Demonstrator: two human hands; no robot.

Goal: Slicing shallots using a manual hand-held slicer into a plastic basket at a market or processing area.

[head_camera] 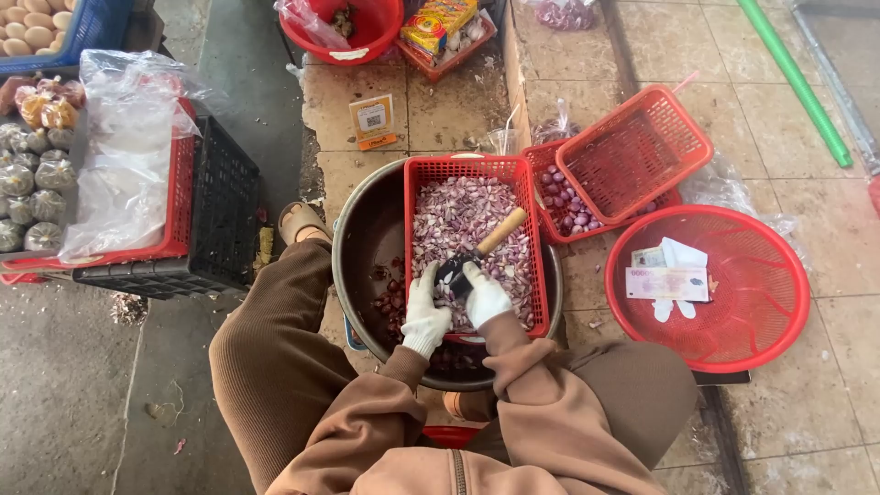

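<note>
Seen from above, both white-gloved hands meet over a red rectangular basket (472, 170) heaped with purple-white shallot peelings, set across a large dark metal basin (362, 234). The left hand (427, 307) and right hand (485, 295) close on something small and dark, probably the blade of a knife (486, 246) with a wooden handle. To the right, a round red basket (770, 275) holds banknotes (667, 282).

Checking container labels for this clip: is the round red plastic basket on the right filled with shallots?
No, the round red plastic basket holds only a few banknotes and paper slips, while the shallots lie in a rectangular red basket beside it.
</note>
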